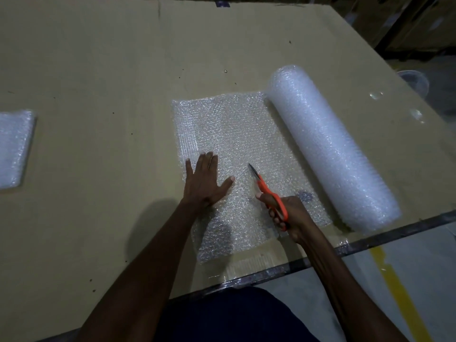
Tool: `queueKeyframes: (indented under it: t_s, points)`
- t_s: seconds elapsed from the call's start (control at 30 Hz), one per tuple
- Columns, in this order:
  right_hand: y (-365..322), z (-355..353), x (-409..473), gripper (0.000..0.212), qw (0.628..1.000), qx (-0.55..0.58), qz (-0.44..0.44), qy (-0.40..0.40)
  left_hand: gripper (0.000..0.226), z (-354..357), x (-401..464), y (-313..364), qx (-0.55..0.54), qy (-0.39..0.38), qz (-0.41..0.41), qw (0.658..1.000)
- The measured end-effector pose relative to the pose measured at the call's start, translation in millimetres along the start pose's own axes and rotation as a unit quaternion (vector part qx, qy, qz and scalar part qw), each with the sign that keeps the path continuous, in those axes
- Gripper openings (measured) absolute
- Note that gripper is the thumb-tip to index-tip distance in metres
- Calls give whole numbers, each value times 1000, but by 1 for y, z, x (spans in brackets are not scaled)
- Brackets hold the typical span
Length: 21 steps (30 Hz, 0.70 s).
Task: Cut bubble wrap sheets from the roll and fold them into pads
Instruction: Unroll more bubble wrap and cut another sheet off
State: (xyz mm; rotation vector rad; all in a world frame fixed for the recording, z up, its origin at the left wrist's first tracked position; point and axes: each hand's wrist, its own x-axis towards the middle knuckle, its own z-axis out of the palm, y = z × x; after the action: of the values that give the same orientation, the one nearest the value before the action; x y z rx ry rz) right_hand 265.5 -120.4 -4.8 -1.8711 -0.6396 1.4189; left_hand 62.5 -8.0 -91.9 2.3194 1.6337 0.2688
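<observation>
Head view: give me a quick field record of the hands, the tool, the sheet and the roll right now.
left hand: flat, fingers spread, pressing the unrolled sheet
right hand: grips orange scissors, blades over the sheet
cut: partway from the near edge, it seems
roll: lies right of the sheet, still joined to it
folded pad: far left on the cardboard surface

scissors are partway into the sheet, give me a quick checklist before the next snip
1. Left hand pressing the unrolled sheet flat: ok.
2. Left fingers clear of the blades: ok, they lie off to the side.
3. Right hand gripping the orange scissors: ok.
4. Blades aimed along the sheet, beside the roll: ok.
5. Cut line straight: cannot tell, the film is too clear.
6. Roll resting steady on the table: ok.
</observation>
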Motion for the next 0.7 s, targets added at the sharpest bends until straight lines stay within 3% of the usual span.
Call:
queueKeyframes:
  t_s: [0.17,0.37,0.7]
  points:
    - [0,-3,0,41,1000,-7,24,1,82,-7,26,-5,28,32,27,999]
    - [-12,0,4,44,1000,-7,16,1,91,5,42,-13,23,8,31,999]
    - [-10,0,10,38,1000,-6,16,-2,84,5,41,-15,21,1,27,999]
